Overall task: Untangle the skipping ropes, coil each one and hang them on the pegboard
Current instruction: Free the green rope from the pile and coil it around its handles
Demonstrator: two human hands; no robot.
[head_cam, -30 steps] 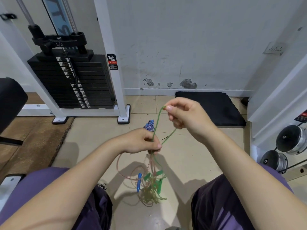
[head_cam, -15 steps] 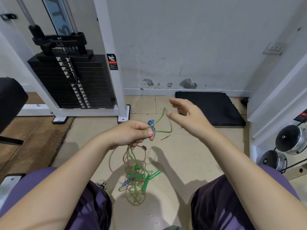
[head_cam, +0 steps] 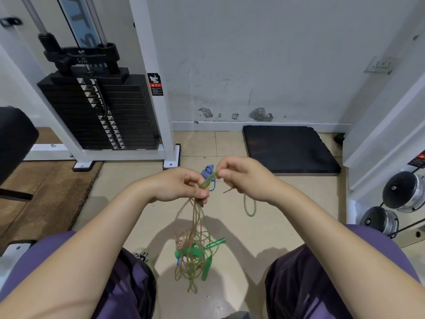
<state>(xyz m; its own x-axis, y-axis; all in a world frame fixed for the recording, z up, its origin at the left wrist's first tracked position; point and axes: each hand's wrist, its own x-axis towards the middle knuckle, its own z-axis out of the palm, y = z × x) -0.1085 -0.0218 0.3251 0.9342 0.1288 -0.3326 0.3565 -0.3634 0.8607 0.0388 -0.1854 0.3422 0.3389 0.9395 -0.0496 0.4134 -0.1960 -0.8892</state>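
Observation:
A tangle of thin skipping ropes (head_cam: 195, 256), green and pinkish, hangs between my knees with green handles (head_cam: 215, 242) and a small blue handle caught in it. My left hand (head_cam: 181, 186) grips the bunch of strands at the top. My right hand (head_cam: 241, 176) pinches a green strand (head_cam: 208, 180) close to my left fingers, and a green loop (head_cam: 249, 207) dangles below my right wrist. A blue-and-white braided rope (head_cam: 208, 172) bunches just behind both hands. No pegboard is in view.
A white cable machine with a black weight stack (head_cam: 101, 111) stands at the back left. A black floor mat (head_cam: 287, 148) lies against the wall. Dumbbells (head_cam: 404, 192) sit on a rack at the right, a black seat pad (head_cam: 13, 139) at the left.
My right hand let go of the green strand, then came back toward my left hand and pinched it again. The tangle swung and hangs lower; a green loop now dangles under my right wrist.

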